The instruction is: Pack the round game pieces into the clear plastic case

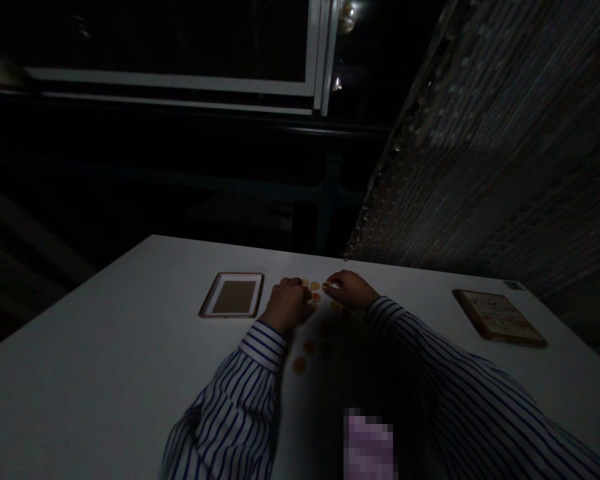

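Observation:
Small round wooden-looking discs lie on the white table (130,347) between and below my hands. My left hand (287,305) is bent over the left side of the group, its fingers curled down; what is under them is hidden. From the right, my right hand (351,289) pinches a small disc (327,285) with a dark mark. A pale disc (315,286) and a disc with a red mark (316,297) lie between the hands. Nearer to me are a brownish disc (299,365) and another disc (309,347), with more dim ones in shadow.
An open shallow box part (234,297) with a brown inside lies left of my hands. A box lid with printed artwork (503,318) is at the far right, near a small dark card (513,285). A beaded curtain (460,153) hangs behind the table's right side.

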{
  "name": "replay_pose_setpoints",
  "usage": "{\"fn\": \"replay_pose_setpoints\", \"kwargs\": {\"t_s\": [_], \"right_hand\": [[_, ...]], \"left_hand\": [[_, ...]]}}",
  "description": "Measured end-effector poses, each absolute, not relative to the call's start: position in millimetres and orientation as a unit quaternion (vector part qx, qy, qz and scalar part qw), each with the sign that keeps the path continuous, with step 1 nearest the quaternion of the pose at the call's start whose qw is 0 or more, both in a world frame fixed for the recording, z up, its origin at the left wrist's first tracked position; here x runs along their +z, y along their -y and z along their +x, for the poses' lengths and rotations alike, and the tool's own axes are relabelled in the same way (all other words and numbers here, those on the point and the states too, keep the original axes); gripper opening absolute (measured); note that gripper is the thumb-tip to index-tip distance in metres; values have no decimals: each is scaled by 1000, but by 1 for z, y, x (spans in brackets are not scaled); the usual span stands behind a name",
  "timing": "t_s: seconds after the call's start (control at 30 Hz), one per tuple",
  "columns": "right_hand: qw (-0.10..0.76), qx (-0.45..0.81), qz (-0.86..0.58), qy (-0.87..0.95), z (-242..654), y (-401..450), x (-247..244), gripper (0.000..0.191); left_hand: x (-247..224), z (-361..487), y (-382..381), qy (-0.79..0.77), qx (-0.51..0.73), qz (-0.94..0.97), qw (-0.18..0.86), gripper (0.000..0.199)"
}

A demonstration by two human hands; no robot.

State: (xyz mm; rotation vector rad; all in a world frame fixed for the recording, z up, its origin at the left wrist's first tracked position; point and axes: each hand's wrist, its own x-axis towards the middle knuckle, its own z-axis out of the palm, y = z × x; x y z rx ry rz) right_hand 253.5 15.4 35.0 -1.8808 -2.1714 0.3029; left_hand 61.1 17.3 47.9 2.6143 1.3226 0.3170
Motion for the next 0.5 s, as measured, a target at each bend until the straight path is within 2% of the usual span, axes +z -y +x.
{"fn": "replay_pose_setpoints", "kwargs": {"t_s": [0.33, 0.5], "right_hand": [[80, 84, -674, 730, 252, -15, 28, 32], [71, 80, -679, 726, 252, -14, 30, 39]], "left_hand": [[40, 68, -15, -445, 101, 888, 63, 23], [35, 71, -14, -442, 105, 890, 49, 24]]}}
